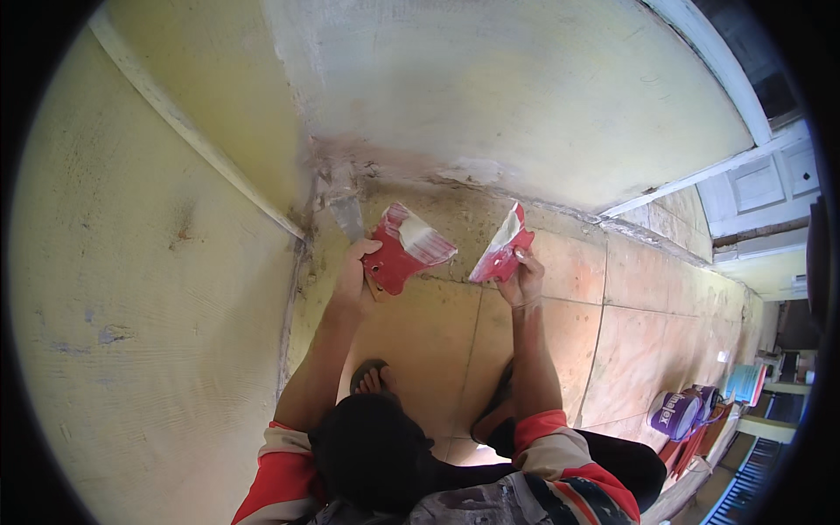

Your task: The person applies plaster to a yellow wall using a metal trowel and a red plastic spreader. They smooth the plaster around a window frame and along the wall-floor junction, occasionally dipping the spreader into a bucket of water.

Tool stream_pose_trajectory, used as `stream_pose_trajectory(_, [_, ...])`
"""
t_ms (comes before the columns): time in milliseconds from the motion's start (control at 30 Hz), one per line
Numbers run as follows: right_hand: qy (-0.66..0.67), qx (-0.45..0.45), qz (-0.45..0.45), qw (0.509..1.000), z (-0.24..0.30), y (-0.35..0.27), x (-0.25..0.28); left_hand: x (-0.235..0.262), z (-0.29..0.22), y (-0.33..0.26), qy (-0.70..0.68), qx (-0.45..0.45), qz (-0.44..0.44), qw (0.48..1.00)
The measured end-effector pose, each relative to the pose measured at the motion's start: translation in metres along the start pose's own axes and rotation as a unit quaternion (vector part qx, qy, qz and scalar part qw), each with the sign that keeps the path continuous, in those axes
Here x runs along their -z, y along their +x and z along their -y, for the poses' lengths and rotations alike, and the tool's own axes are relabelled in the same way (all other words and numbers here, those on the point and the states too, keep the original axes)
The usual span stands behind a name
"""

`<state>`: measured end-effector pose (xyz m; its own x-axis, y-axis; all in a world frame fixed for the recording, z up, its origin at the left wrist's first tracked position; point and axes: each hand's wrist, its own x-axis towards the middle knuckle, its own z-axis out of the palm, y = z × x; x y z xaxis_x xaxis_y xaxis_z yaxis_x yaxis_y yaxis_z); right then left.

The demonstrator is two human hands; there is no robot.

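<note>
The left hand (353, 278) grips a red trowel (404, 248) smeared with white filler. The right hand (523, 278) clasps a second red scraper (500, 254), both near the wall corner (337, 188).

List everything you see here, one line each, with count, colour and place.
red plastic scoop piece with white filler on it: one, red and white, in the left hand
red plastic piece smeared white: one, red and white, in the right hand
metal scraper blade: one, grey, by the wall corner
purple and white paint bucket: one, on the floor at right
tiled floor: orange-tan
walls: pale yellow, patched white
sandalled foot: one, below the left forearm
hands: left hand, right hand
</note>
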<state>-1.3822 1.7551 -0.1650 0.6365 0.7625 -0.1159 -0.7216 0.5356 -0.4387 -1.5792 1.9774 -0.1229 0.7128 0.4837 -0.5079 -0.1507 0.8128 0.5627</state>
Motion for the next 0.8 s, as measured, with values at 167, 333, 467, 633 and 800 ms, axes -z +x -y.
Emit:
stream_pose_trajectory(167, [0.074,0.094,-0.147,0.982,-0.068,0.007,0.045,-0.024,-0.035,-0.020,-0.035,-0.054,0.030,0.997])
stream_pose_trajectory(333, [0.089,0.142,-0.273,0.947,-0.089,0.060,0.054,-0.070,-0.103,-0.051,-0.038,-0.101,0.108,0.988])
stream_pose_trajectory(467, [0.104,0.221,-0.360,0.900,-0.100,0.097,0.026,-0.115,-0.144,-0.083,0.006,-0.154,0.135,0.979])
stream_pose_trajectory(633, [0.051,0.273,-0.458,0.844,-0.117,0.141,0.025,-0.159,-0.160,-0.111,0.028,-0.219,0.037,0.975])
stream_pose_trajectory(800, [-0.210,0.334,-0.568,0.722,-0.106,0.194,0.008,-0.160,-0.155,-0.107,-0.009,-0.197,0.068,0.978])
